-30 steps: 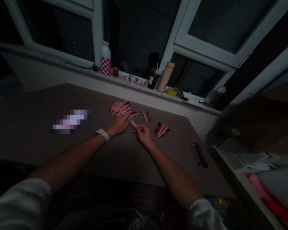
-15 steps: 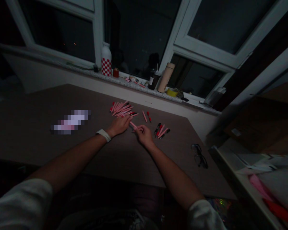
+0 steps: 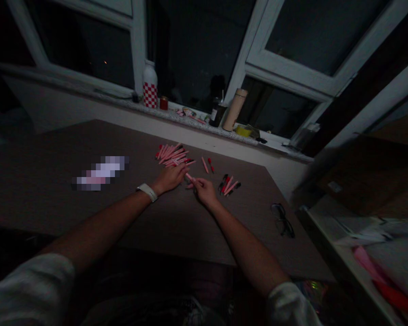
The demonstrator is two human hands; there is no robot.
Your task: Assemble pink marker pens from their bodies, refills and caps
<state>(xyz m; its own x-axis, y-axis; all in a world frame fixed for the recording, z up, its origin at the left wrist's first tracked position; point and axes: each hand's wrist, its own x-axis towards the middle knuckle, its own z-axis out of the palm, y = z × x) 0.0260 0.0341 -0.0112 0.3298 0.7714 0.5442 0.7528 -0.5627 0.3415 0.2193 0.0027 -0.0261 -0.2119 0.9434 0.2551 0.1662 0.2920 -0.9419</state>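
Observation:
My left hand (image 3: pixel 172 177), with a pale band on its wrist, is closed around one end of a pink pen (image 3: pixel 189 177). On the pen's other end the fingers of my right hand (image 3: pixel 204 190) are pinched. The pen runs between the hands just above the table; both its ends are hidden by fingers. Right behind my left hand lies a pile of pink pens (image 3: pixel 170 153) with some red and black parts. A single pink pen barrel (image 3: pixel 205 165) and a small red pen part (image 3: pixel 211 165) lie beyond my right hand. Right of it is a small group of black, red and pink pen pieces (image 3: pixel 228 186).
Eyeglasses (image 3: pixel 282 220) rest near the right edge of the brown table (image 3: pixel 139 145). A blurred-out item (image 3: pixel 100 173) lies at left. On the windowsill stand a checkered bottle (image 3: pixel 150 85), a red jar (image 3: pixel 163 103), a tan flask (image 3: pixel 235 110) and yellow tape (image 3: pixel 243 131).
My right hand's fingers have shifted slightly on the pink pen. My left hand stays almost still, and the pens on the table lie as before.

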